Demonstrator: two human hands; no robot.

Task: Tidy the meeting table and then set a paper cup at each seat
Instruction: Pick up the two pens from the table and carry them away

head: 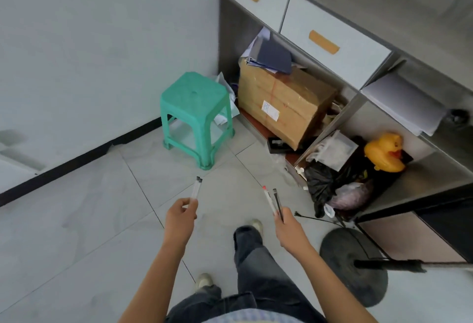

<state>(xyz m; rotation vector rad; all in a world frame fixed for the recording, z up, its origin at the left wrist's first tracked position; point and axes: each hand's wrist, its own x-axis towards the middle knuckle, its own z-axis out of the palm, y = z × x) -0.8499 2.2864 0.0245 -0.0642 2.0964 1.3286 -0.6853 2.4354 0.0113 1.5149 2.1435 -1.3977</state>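
Observation:
My left hand (180, 216) is closed around two clear pens with black caps (196, 187), held upright over the tiled floor. My right hand (288, 226) grips two more pens (272, 201), one with a red tip and one black, pointing up and away from me. Both hands hang in front of my body, apart from each other. No meeting table and no paper cups are in view.
A green plastic stool (197, 117) stands by the wall corner. Under a grey cabinet with white drawers (335, 43) sit a taped cardboard box (284, 105), a black bag (322, 181) and a yellow duck toy (385, 152). A black round stand base (354, 266) lies at right.

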